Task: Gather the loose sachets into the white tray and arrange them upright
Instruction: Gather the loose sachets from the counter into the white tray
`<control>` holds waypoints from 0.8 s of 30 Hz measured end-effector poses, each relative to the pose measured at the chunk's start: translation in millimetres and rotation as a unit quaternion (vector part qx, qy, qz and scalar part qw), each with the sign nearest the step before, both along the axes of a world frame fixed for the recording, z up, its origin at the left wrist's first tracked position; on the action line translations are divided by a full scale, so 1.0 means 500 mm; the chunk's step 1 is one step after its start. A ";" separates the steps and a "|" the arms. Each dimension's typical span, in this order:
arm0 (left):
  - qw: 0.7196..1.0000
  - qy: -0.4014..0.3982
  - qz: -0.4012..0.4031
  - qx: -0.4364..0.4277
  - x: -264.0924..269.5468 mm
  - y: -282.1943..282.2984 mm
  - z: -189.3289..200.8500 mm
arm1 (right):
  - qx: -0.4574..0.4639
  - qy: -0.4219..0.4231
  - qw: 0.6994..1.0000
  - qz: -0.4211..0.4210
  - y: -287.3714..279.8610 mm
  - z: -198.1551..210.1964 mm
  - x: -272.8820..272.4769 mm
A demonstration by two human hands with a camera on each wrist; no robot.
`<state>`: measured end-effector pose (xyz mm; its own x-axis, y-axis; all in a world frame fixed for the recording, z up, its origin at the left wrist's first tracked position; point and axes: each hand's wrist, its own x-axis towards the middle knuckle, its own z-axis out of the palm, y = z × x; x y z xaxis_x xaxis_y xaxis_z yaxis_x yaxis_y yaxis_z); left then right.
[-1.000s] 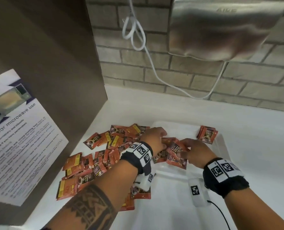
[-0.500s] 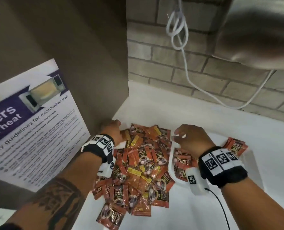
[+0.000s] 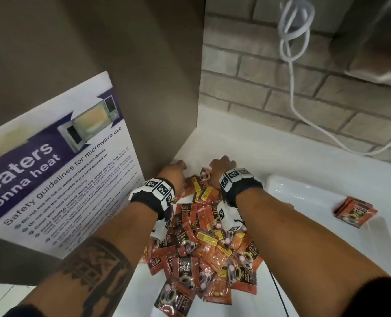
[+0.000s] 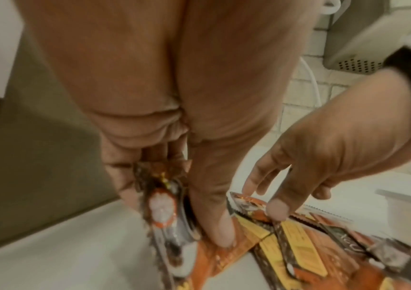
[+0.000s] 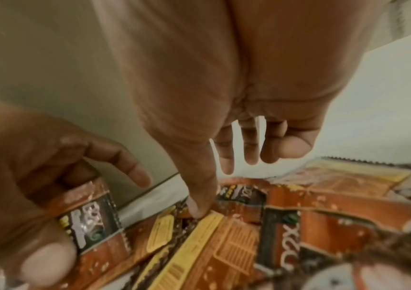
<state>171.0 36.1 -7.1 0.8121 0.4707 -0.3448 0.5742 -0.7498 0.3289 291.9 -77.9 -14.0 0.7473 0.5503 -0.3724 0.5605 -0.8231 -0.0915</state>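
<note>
Left hand (image 3: 175, 173): the grip holds one sachet (image 4: 164, 208) on edge, pinched between thumb and fingers, at the 11 o'clock corner of the pile (image 3: 203, 243); the thumb tip presses a flat sachet below. Right hand (image 3: 220, 167): grip wide, holding nothing; fingers spread and pointing down, with the thumb tip (image 5: 197, 211) touching a sachet at the 12 o'clock edge of the pile. The two hands lie just beside each other, both arms reaching straight out from 6 o'clock over the pile, wrists banded with marker cuffs.

Pile: orange and black sachets, lying flat and overlapping on the white counter (image 3: 247, 152), running from the hands back toward 6 o'clock. Its 9 o'clock side lies near the brown panel (image 3: 144, 76), which meets the counter just beside the left hand; little room remains there. Bare counter lies open beyond the fingers at 12 o'clock, up to the brick wall (image 3: 258, 88).

Tray (image 3: 304, 191): white, at 3 o'clock of the pile, its near rim just beside the right forearm. A small stack of sachets (image 3: 355, 211) stands leaning in it, well apart from the pile, with open tray floor around it.

Surroundings: a microwave safety poster (image 3: 59, 170) on the panel at 9 o'clock; a white cable (image 3: 293, 65) hanging down the wall at 1 o'clock.
</note>
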 end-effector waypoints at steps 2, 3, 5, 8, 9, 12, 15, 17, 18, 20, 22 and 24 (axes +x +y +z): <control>1.000 0.008 -0.013 -0.007 0.000 -0.003 0.001 | -0.022 -0.010 1.000 -0.001 0.012 -0.019 0.003; 1.000 0.019 -0.022 0.001 0.000 -0.006 0.002 | -0.025 -0.014 1.000 -0.001 0.017 -0.027 0.007; 0.998 0.038 -0.045 0.025 0.003 -0.012 0.003 | -0.017 -0.027 0.999 -0.003 0.023 -0.030 0.015; 0.997 0.045 -0.051 0.039 0.005 -0.017 0.002 | 0.001 -0.043 0.999 0.014 0.015 0.007 0.026; 0.997 0.047 -0.046 0.039 0.004 -0.018 0.001 | 0.007 -0.045 0.999 0.021 0.011 0.021 0.036; 0.998 0.053 -0.018 0.025 0.004 -0.021 0.000 | 0.032 -0.045 0.998 0.002 -0.016 0.091 0.060; 0.998 0.056 -0.004 0.013 0.004 -0.021 -0.003 | 0.043 -0.024 0.997 -0.058 -0.055 0.115 0.104; 0.999 0.048 0.007 0.004 0.002 -0.023 0.001 | 0.020 0.008 0.997 -0.070 -0.080 0.103 0.111; 0.999 0.044 0.010 0.003 0.003 -0.026 0.003 | -0.003 0.019 0.997 -0.080 -0.089 0.077 0.118; 0.999 0.037 0.014 -0.002 0.003 -0.029 0.007 | -0.044 0.038 0.994 -0.091 -0.102 0.032 0.122; 1.000 0.027 0.010 0.001 0.005 -0.028 0.013 | -0.004 0.087 0.989 -0.118 -0.106 0.038 0.083; 0.999 0.035 -0.013 0.023 0.005 -0.023 0.025 | 0.029 0.128 0.982 -0.136 -0.112 0.048 0.057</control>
<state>173.6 24.8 5.4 0.7992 0.4664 -0.3791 0.5745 -0.7781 0.2540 320.2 -133.9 10.0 0.7557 0.3694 -0.5408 0.2734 -0.9283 -0.2522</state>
